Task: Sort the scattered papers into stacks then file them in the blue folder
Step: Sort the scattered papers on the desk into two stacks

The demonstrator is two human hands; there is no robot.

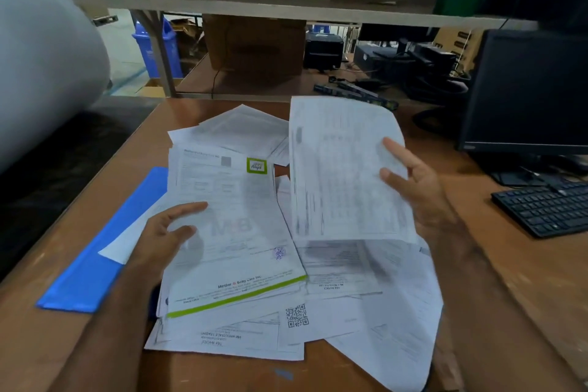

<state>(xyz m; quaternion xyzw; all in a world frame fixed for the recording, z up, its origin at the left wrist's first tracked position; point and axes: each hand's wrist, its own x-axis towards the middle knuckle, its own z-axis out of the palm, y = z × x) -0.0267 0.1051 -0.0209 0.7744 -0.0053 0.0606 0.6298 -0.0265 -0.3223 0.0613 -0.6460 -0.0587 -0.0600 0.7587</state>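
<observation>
Papers (318,312) are lying scattered over your brown bench (509,280); your left hand (165,239) is gripping a stack (235,232), your right hand (416,188) one sheet (340,169).

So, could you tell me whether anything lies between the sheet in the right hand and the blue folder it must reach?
Yes. The left hand grips a green-edged stack right between the lifted sheet and the blue folder. One white page also lies on the folder.
</observation>
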